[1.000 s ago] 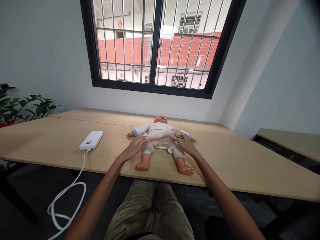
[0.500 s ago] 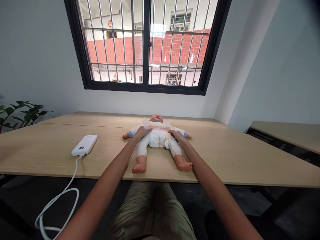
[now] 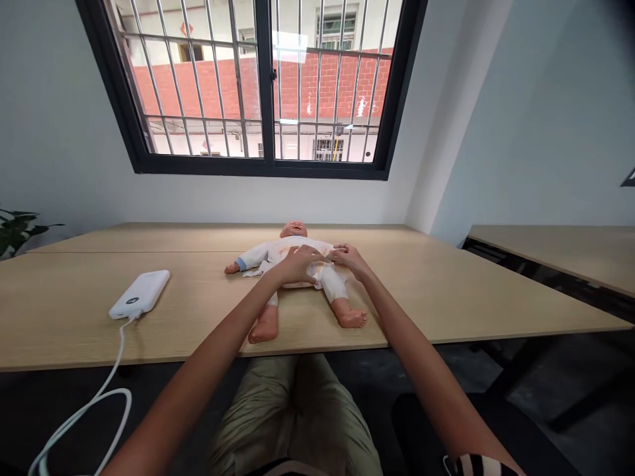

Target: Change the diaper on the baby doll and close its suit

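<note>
A baby doll (image 3: 294, 229) lies on its back on the table, its feet towards me. It wears white clothing with a blue cuff and a white diaper (image 3: 303, 285) around its hips. Across the diaper's front reaches my left hand (image 3: 300, 263), its curved fingers and thumb gripping the diaper near the side on my right. Right beside it, my right hand (image 3: 349, 256) pinches the diaper's side edge at the doll's hip. My fingers partly hide the waistband, and the doll's arm on the right is mostly covered.
On the left of the wooden table (image 3: 421, 297) lies a white power bank (image 3: 140, 294). Its white cable (image 3: 106, 390) hangs over the front edge. A plant (image 3: 20, 231) stands at far left, a second table (image 3: 555, 251) at right. A barred window (image 3: 268, 99) is ahead.
My left hand has moved right, from the doll's left-side hip across the diaper's front to near my right hand. The camera view has turned slightly to the right.
</note>
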Demonstrator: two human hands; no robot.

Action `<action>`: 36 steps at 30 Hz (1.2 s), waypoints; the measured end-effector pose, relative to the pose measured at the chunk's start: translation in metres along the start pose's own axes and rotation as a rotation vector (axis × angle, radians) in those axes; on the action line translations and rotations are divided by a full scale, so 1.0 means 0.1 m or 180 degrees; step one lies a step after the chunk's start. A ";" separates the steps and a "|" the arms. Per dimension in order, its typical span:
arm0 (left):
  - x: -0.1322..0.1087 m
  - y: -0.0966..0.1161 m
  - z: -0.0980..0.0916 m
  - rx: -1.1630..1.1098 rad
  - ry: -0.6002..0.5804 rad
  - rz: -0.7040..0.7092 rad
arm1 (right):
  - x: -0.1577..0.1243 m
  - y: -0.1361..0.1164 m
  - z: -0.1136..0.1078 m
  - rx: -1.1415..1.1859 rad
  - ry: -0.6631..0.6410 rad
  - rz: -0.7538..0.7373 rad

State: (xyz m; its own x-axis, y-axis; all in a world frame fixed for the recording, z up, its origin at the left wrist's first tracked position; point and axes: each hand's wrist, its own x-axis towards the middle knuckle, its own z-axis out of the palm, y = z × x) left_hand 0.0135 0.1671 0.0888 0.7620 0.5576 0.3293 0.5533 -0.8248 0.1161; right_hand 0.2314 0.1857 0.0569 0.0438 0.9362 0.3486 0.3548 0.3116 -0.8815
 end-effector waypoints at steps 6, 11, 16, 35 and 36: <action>0.11 0.10 0.19 0.0401 -0.0474 0.0177 | -0.15 0.31 -0.34 -0.1314 -0.0917 0.0386; 0.08 0.07 0.26 0.0502 -0.0364 0.0275 | -0.21 0.23 -0.32 -0.1279 -0.1175 0.0218; 0.06 0.10 0.36 0.0653 -0.0266 0.0398 | -0.06 0.01 -0.23 -0.0668 -0.0378 -0.0435; 0.06 0.11 0.47 0.0912 -0.0222 0.0403 | 0.44 -0.36 0.52 -0.1921 -0.0772 -0.0407; 0.06 0.12 0.48 0.0886 -0.0214 0.0400 | 0.44 -0.35 0.52 -0.1828 -0.0821 -0.0369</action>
State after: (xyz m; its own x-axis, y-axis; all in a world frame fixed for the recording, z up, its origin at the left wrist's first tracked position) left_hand 0.0403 0.1653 0.0475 0.8458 0.4653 0.2611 0.5170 -0.8356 -0.1857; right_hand 0.1728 0.2241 0.0866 -0.2255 0.9330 0.2805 0.7909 0.3435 -0.5065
